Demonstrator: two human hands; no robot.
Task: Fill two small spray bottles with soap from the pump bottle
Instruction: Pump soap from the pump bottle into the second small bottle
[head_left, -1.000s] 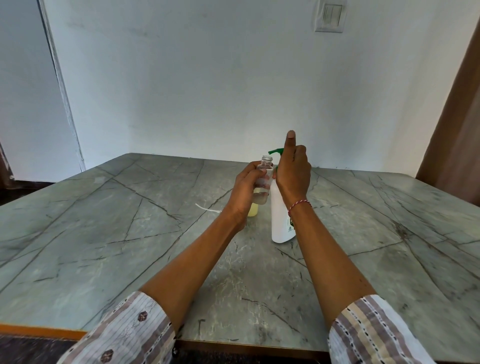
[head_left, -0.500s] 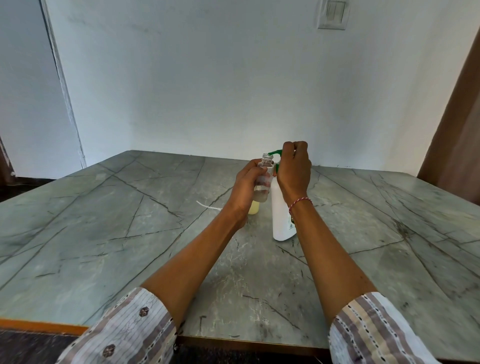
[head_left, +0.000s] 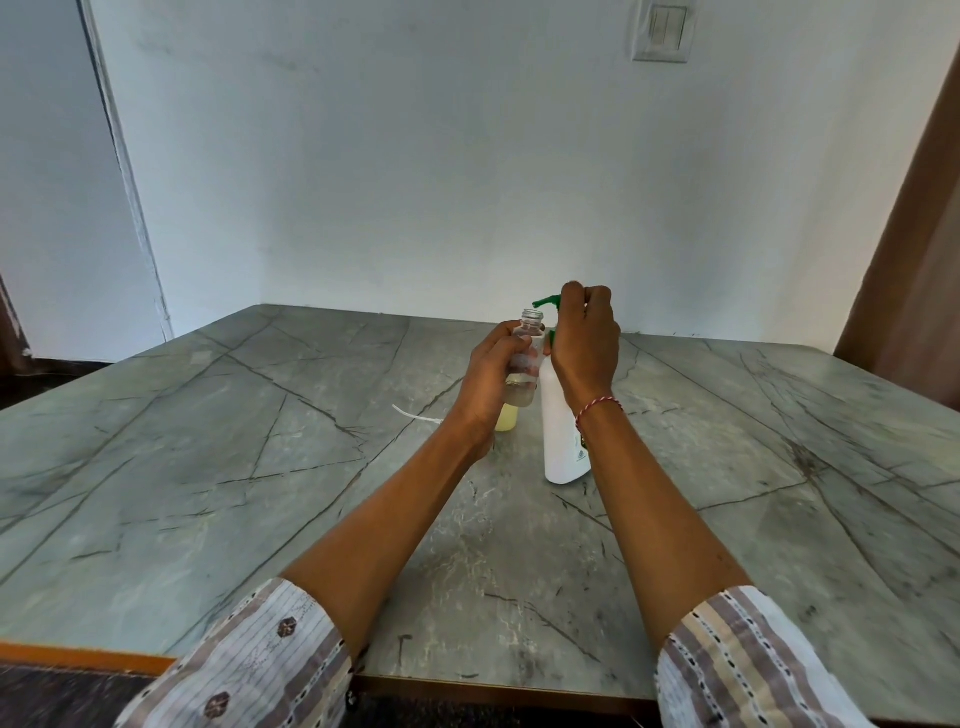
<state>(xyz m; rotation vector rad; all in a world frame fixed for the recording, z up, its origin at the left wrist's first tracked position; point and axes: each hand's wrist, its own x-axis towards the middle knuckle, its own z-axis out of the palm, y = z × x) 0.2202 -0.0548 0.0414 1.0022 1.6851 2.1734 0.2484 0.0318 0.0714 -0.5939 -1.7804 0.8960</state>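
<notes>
Head view, my left hand (head_left: 491, 376) wrapped around 1 clear uncapped spray bottle (head_left: 524, 374) under the green nozzle (head_left: 545, 301), my right hand (head_left: 587, 348) curled on the white pump bottle (head_left: 561, 441), grey marbled surface (head_left: 260, 441).

Legible text: none. White plastic pump bottle with green pump head (head_left: 558, 441): one small green round emblem low on its side, with a darker mark just above it beside the wrist; any lettering is too small and blurred to read. No other markings visible.
</notes>
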